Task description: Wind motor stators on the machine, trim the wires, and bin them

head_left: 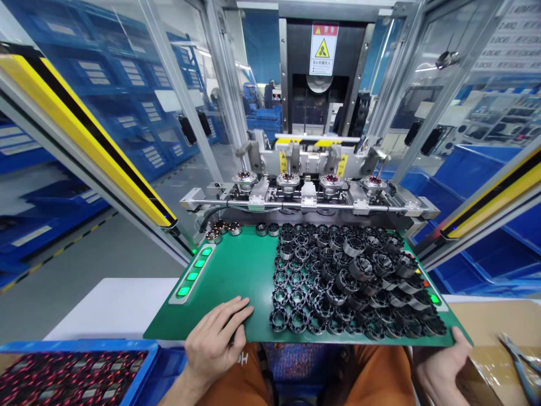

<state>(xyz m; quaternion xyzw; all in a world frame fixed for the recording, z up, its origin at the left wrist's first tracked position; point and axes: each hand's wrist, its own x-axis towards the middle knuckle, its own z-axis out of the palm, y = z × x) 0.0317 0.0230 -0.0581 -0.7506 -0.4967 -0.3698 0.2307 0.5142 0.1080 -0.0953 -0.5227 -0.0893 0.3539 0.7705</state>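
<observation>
- Head view, left hand: the left hand (217, 332) lies on the front part of the green worktop (245, 270), fingers together and lightly bent, thumb a little apart, holding nothing that shows. Its fingertips point toward the black stator cores (361, 267) but stay short of them.
- Head view, right hand: the right hand (446, 361) is at the worktop's near right corner, thumb up against the edge (the other fingers are mostly hidden, so I cannot tell how tightly they close or whether they hold anything).
- The stator cores crowd the right half of the worktop: a single layer at the left of the group, piled higher toward the right. Two stand a little apart at the back edge.
- At the back left corner sit a few copper-wound stators (213, 237), just beyond a strip of lit green buttons (193, 276).
- Behind the worktop, a winding machine (308, 194) carries four round holders in a row, some showing reddish windings, below a warning sign (324, 49).
- Lower left, a blue tray (154, 361) holds rows of red-wound stators (76, 375).
- Far right, pliers (522, 361) lie on taped brown cardboard (490, 321), near the right hand.
</observation>
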